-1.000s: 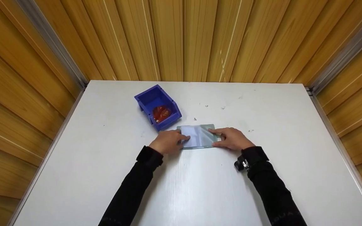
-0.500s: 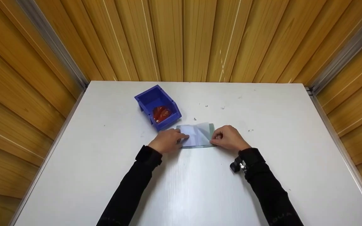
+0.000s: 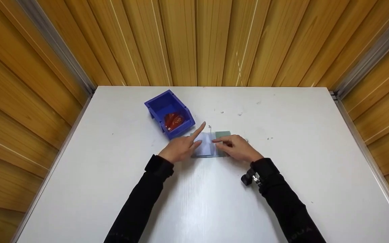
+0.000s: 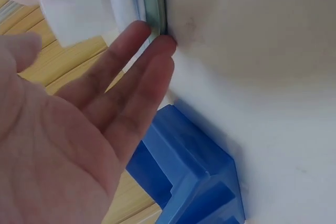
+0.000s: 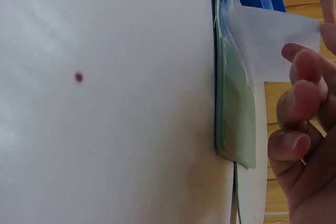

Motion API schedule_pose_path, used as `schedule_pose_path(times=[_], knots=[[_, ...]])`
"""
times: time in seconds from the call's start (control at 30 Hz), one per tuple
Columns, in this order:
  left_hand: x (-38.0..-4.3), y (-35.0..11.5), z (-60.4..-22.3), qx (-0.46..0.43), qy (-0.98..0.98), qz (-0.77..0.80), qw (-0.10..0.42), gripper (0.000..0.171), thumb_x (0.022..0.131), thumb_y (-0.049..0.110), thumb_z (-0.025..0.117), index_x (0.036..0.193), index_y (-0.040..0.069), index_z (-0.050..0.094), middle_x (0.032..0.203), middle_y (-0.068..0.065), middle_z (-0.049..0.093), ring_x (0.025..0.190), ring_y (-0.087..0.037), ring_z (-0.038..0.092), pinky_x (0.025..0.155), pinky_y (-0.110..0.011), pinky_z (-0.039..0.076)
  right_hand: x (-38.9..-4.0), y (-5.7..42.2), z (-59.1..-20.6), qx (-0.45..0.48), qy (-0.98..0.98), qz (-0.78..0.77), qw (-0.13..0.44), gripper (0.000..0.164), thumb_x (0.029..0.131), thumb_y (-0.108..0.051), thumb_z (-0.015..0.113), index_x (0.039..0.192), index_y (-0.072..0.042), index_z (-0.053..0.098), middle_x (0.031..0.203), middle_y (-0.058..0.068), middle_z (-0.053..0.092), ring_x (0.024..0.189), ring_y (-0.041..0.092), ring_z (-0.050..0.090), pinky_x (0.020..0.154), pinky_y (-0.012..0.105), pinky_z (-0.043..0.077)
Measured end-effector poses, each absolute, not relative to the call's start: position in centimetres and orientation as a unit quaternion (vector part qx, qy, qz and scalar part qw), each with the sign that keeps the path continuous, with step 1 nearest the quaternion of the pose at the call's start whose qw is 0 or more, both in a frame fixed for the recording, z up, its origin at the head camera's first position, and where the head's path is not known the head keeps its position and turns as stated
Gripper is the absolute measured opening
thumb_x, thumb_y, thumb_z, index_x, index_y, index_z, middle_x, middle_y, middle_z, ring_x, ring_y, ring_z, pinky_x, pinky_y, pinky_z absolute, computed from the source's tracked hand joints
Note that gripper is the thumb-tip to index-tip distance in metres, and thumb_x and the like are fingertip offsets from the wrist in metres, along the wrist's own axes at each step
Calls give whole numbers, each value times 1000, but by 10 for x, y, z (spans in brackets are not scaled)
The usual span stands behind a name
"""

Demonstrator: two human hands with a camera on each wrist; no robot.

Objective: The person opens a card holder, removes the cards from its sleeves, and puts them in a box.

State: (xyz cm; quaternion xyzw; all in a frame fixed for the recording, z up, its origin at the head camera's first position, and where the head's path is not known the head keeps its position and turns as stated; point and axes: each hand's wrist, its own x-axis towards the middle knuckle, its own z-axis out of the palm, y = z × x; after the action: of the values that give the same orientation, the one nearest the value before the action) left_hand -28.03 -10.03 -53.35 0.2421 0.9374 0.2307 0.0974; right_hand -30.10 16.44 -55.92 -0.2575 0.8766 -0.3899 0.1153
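Observation:
A flat, pale green booklet (image 3: 223, 152) with clear plastic pages lies on the white table. One translucent page (image 5: 262, 32) stands raised from it, with white underneath on its left half. My right hand (image 3: 236, 146) is over the booklet's right half, its fingertips at the raised page; the other fingers bend inward in the right wrist view. My left hand (image 3: 179, 148) lies at the booklet's left edge, index finger stretched out and thumb over the pages. In the left wrist view, the left fingers (image 4: 131, 93) reach straight toward the booklet's edge.
A blue plastic bin (image 3: 154, 103) stands just behind and left of the booklet. Red cards (image 3: 174, 121) marked VIP lie inside it. Small marks (image 3: 240, 114) dot the white tabletop (image 3: 282, 114), and wood-patterned panels (image 3: 211, 44) rise behind it.
The right hand has moved left from the booklet's right edge, bringing the page up and leftward and baring the green right side. The left index finger has lifted and straightened.

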Motion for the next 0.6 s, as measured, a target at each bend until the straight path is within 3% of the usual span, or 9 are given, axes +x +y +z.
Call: schedule_pose_path(times=[0.07,0.13,0.33,0.5,0.6], knots=[[-280,-100,-533,239,933,245,108,61,112,41,39,167,36,12,151,-15,56,127,-36,65,112,-49,46,-299,159,-559,-265,880,-373,126,32,104,-29,63,132,-18,72,67,-5,54,60,9,50,63,27,42],[-279,-99,-534,242,935,234,114,57,111,43,40,165,34,23,155,-14,53,133,-36,60,113,-50,44,-299,154,-559,-267,888,-350,129,31,103,-26,64,133,-21,72,68,-7,51,62,9,48,63,27,41],[-278,-98,-537,258,949,149,102,43,104,29,62,144,13,62,128,-16,68,111,-29,66,98,-46,54,-304,160,-561,-244,913,-308,112,38,97,-27,71,135,-20,71,69,-7,51,64,10,47,63,28,39],[-277,-97,-539,265,948,149,91,36,102,22,65,135,8,69,116,-14,68,94,-23,61,90,-41,54,-310,191,-566,-200,929,-294,103,56,92,-34,78,144,-18,63,66,-5,52,60,12,44,63,29,36],[-278,-97,-539,268,947,151,90,33,102,20,65,132,7,71,115,-14,69,95,-24,62,91,-42,55,-313,203,-570,-187,930,-296,112,64,89,-38,81,147,-18,60,66,-4,53,61,12,44,63,29,35]])
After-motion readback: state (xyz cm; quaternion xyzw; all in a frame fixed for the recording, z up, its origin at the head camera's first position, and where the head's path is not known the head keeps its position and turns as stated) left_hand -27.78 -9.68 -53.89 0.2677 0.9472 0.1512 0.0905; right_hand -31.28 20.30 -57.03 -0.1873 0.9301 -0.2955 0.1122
